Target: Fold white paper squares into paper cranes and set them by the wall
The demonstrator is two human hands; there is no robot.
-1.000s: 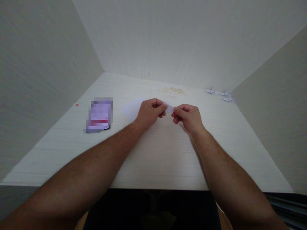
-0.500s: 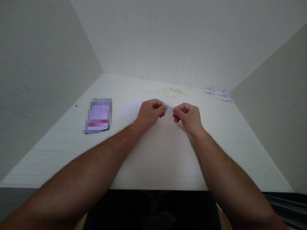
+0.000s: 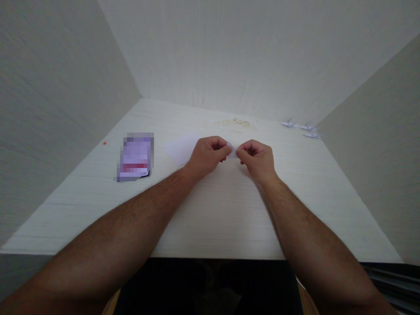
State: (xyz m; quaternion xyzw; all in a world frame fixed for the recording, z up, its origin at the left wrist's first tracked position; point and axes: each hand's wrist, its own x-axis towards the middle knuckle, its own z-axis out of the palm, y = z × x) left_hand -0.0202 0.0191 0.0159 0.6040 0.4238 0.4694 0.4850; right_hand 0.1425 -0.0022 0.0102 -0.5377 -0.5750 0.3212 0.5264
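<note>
A small folded piece of white paper point(image 3: 232, 153) is held up between my two hands, over the middle of the table. My left hand point(image 3: 212, 152) pinches its left side between thumb and fingers. On the other side, my right hand point(image 3: 257, 157) pinches the right edge with thumb and index finger. Fingers cover much of the paper, so its full shape is hidden. Flat on the table, partly behind my left hand, lies a larger sheet of white paper point(image 3: 181, 148).
A phone-like object point(image 3: 135, 157) with a blurred-out purple screen lies at the left. Several folded white paper cranes point(image 3: 306, 127) sit in the back right corner. Brownish marks point(image 3: 241, 123) and a tiny orange speck point(image 3: 104, 143) show on the white table point(image 3: 216, 218). Walls enclose three sides.
My left hand has shifted slightly right, closer to my right hand, and less of the folded paper shows between them. Both hands keep their pinch.
</note>
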